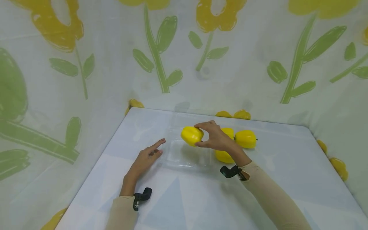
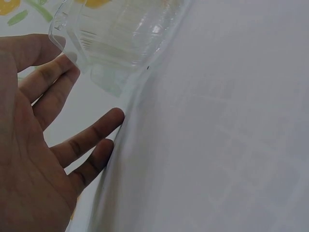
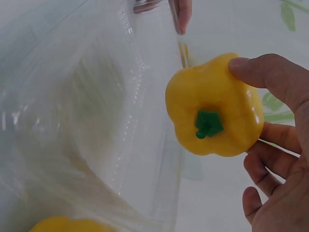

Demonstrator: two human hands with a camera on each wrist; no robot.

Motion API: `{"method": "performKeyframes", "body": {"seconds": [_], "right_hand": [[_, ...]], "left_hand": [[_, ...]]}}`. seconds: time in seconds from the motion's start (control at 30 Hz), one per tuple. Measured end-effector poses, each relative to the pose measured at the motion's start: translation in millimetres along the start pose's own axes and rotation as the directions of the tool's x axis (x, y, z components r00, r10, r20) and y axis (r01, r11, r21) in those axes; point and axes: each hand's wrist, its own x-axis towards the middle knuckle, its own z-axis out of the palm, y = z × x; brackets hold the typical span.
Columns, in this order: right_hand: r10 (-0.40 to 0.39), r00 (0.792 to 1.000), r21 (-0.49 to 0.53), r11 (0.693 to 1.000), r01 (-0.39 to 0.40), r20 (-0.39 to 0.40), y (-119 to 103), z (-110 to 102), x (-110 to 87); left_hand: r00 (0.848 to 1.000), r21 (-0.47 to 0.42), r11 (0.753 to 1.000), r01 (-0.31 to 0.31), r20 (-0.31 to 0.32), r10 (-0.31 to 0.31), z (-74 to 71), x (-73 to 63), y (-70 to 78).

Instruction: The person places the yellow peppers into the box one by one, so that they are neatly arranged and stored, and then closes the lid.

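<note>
My right hand (image 1: 214, 135) holds a yellow bell pepper (image 1: 192, 135) between thumb and fingers, raised over a clear plastic clamshell box (image 1: 184, 165). The right wrist view shows the pepper's green stem (image 3: 208, 123) facing the camera. My left hand (image 1: 145, 159) is at the box's left side with fingers spread and fairly straight. In the left wrist view, its thumb and fingertips lie right at the clear rim (image 2: 60, 24). Several more yellow peppers, one of them a pepper (image 1: 245, 139) lying on its side, rest to the right of the box, partly behind my right hand and forearm.
The box stands on a pale table (image 1: 287, 166) with faint blue triangles. A white cloth (image 1: 247, 57) printed with yellow flowers and green leaves hangs behind and along the sides. Each wrist carries a small black camera (image 1: 143, 195).
</note>
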Motion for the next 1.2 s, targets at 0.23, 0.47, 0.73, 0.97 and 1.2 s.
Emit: {"method": "performKeyframes", "body": {"seconds": [0.23, 0.47, 0.73, 0.97, 1.2], "right_hand": [[0.003, 0.999, -0.008, 1.0, -0.003, 0.049, -6, 6, 12.9], [0.0, 0.996, -0.015, 1.0, 0.001, 0.091, -5, 15, 26.6], [0.041, 0.99, -0.017, 0.999, -0.039, 0.133, -4, 25, 36.6], [0.069, 0.985, -0.038, 0.997, -0.064, 0.157, -2, 32, 42.4], [0.052, 0.984, -0.06, 0.997, -0.042, 0.171, -2, 36, 46.8]], "left_hand": [[1.0, 0.02, 0.999, 0.031, 0.0, -0.031, 0.4, 0.2, 0.6], [1.0, 0.002, 1.0, 0.007, 0.0, -0.007, -0.6, -0.2, 1.7], [1.0, -0.009, 1.0, 0.012, 0.005, -0.012, -1.9, -1.1, 2.3], [0.999, 0.011, 0.999, 0.036, 0.009, -0.037, -0.4, 0.0, 1.6], [0.999, 0.015, 0.999, 0.049, 0.016, -0.049, -0.6, 1.1, 2.2]]}}
